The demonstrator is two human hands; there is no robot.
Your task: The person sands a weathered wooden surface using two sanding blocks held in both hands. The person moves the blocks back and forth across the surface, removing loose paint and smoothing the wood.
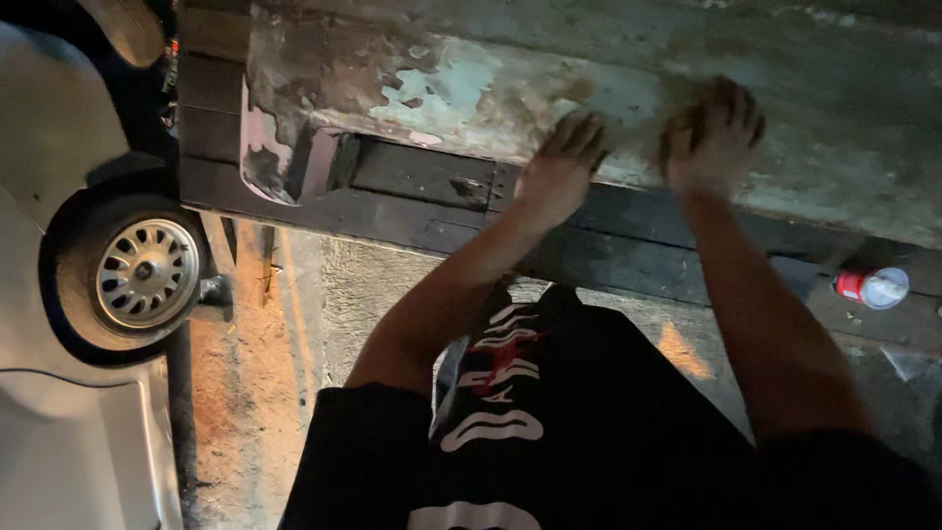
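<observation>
My left hand [561,167] lies flat with spread fingers on a worn slab [471,88] with peeling pale paint, close to its lower edge. My right hand [711,132] presses on the same slab a little to the right, fingers bent and apart, slightly blurred. Neither hand holds anything I can make out. Both forearms reach up from my dark shirt [589,432] with a white and red print. The two hands are about a hand's width apart.
Dark boards [412,196] run beneath the slab's edge. A pale car with a spoked wheel [147,273] stands at the left. A red and white can [871,287] lies on the ground at the right. Rough concrete ground [255,393] is below.
</observation>
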